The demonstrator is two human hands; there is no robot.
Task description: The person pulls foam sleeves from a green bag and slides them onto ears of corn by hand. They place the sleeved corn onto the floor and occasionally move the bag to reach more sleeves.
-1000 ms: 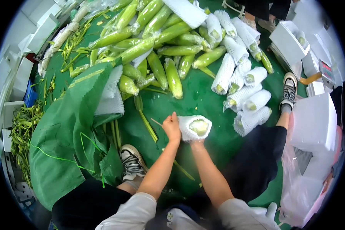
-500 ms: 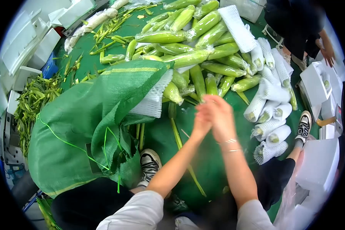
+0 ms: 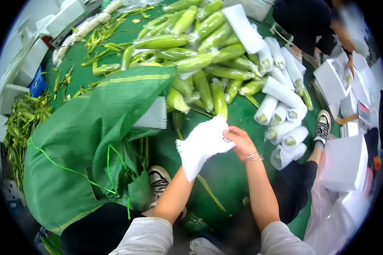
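Observation:
A white foam net sleeve (image 3: 204, 142) covers my left hand, and only the left forearm (image 3: 176, 193) shows below it. My right hand (image 3: 241, 142) pinches the right edge of the sleeve between thumb and fingers. At the sleeve's far end, a plastic-wrapped ear of corn (image 3: 218, 100) overlaps it in this view. Beyond lies a heap of wrapped green corn ears (image 3: 191, 63). To the right are several ears in foam net sleeves (image 3: 278, 127), with a flat foam net (image 3: 244, 29) on top of the heap.
A large green woven sack (image 3: 72, 157) stands at my left, with foam nets (image 3: 153, 114) at its mouth. Husk scraps (image 3: 23, 123) pile up at far left. White foam boxes (image 3: 342, 161) line the right side, where another person's hand (image 3: 350, 66) reaches. My shoes stand on the green floor.
My hands were together and bare of any sleeve; now a foam net sleeve covers the left hand and the right hand grips its edge. The view has shifted slightly right.

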